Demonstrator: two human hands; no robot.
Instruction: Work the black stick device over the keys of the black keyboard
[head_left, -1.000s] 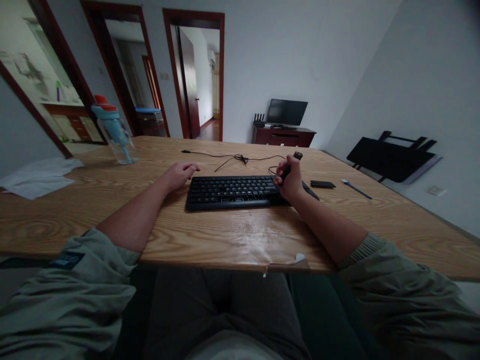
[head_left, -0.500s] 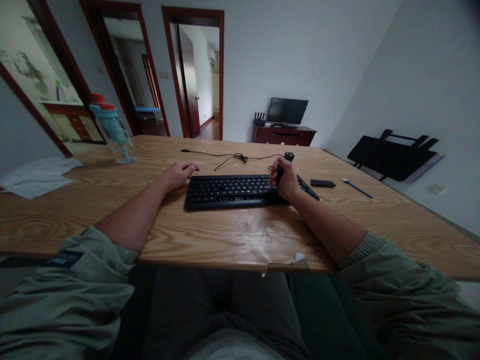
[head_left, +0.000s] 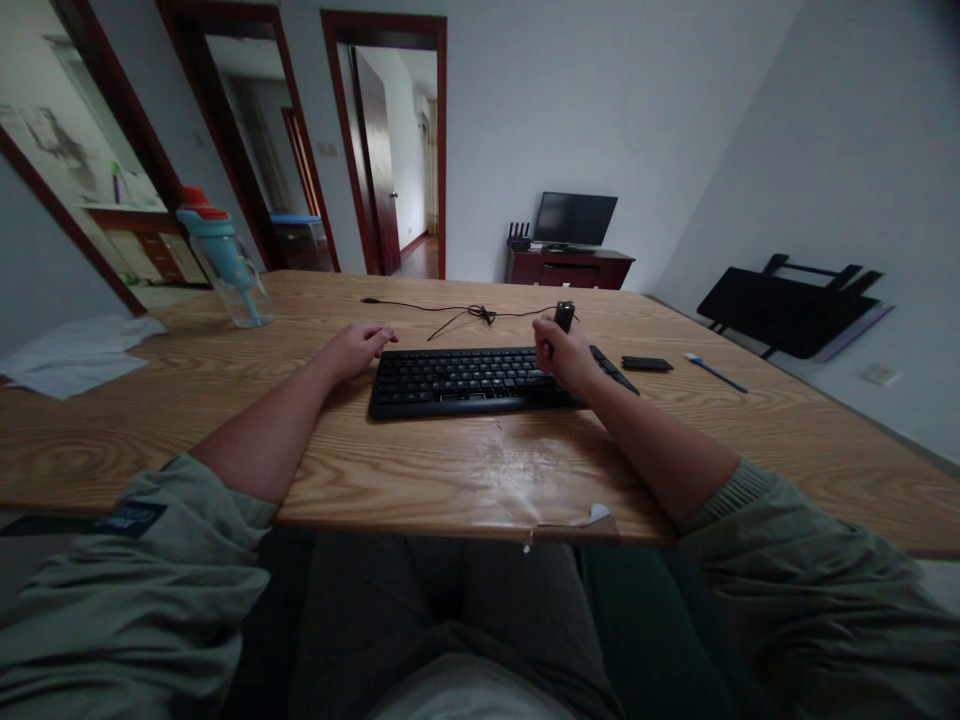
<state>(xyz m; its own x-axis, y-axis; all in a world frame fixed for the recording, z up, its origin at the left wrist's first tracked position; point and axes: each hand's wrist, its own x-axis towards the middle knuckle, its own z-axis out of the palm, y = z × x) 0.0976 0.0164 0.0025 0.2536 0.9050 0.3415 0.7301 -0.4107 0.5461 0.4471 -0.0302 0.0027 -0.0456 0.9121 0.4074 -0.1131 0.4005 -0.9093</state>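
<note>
Keyboard (head_left: 465, 382) looks mid-work, extent unclear, right hand (head_left: 568, 356) clamped round a black handle (head_left: 564, 316), left hand (head_left: 358, 348) loose and empty.

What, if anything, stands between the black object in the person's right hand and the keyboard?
Nothing visible does. The right hand holds the black object over the right part of the keyboard, partly hiding the space beneath. The cable lies beyond the keyboard, a flat black item to its right.
</note>
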